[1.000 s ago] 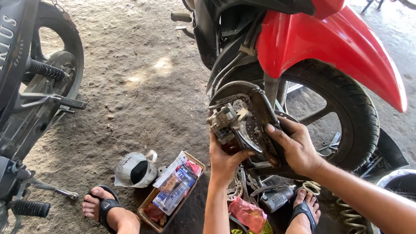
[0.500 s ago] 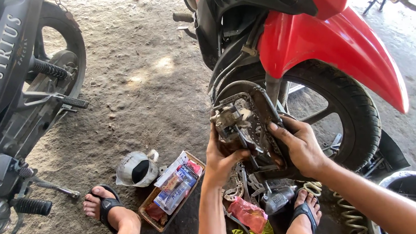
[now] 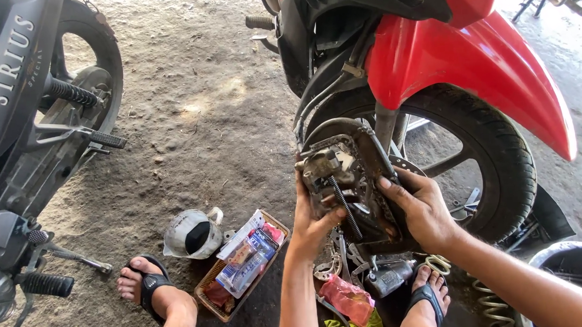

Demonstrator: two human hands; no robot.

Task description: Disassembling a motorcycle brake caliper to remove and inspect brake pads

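Got both hands on this greasy metal engine part (image 3: 347,180), held up right in front of the red bike's wheel (image 3: 494,168). Left hand (image 3: 310,225) is clamped round its lower left edge, right hand (image 3: 424,207) is wrapped on the right side. I'd say support it from underneath, it looks heavy, grimy and slippery.

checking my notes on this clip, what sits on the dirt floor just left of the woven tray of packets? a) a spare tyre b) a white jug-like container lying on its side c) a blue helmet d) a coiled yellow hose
b: a white jug-like plastic container lies on its side, directly left of the shallow woven tray.
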